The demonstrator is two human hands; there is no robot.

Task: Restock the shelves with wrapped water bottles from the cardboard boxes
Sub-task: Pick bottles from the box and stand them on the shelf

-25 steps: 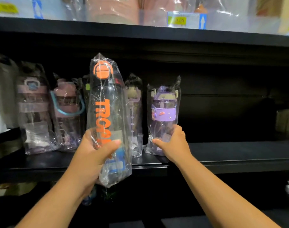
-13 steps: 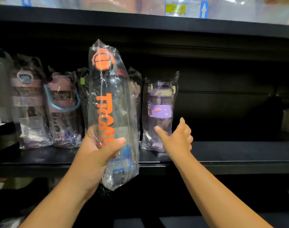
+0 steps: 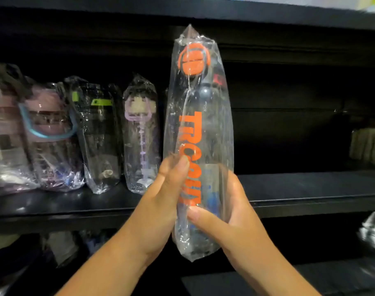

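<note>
The bottle (image 3: 198, 135), in a clear wrap with orange lettering, stands nearly upright in the air, cap up, its long axis vertical. The left grip (image 3: 161, 201) curls round its lower half, thumb on the front; the right grip (image 3: 229, 210) holds it just below, thumb across the wrap. The bottle is in front of the shelf (image 3: 310, 189), and its base hangs below the shelf's front edge. The bare stretch of board lies beyond and to the right of the bottle, next to a row ending in a purple-strap bottle (image 3: 140, 135). So the base likely has to rise above the edge before the bottle goes straight back. The right grip is on the side nearer that bare stretch.
</note>
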